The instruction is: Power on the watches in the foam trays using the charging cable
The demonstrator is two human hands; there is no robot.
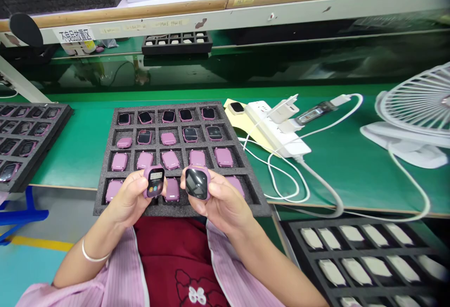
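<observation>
My left hand (135, 192) grips a purple smartwatch case (155, 182) whose lit screen shows coloured round icons. In my right hand (223, 197) is a second purple smartwatch case (197, 183), its screen dark and glossy. Both are held up over the near part of a dark foam tray (101, 175), screens tilted toward me. Purple watch cases fill many of the tray's pockets: the far ones lie mostly screen up, and the nearer ones, such as this case (223, 157), show their purple backs. My hands hide part of the nearest row.
A white power strip (281, 131) with plugs and loose cables lies right of the tray, beside a pale watch (236, 108) on yellow paper. A white fan (418, 115) stands far right. Foam trays with watches flank me at left (33, 152) and lower right (369, 248).
</observation>
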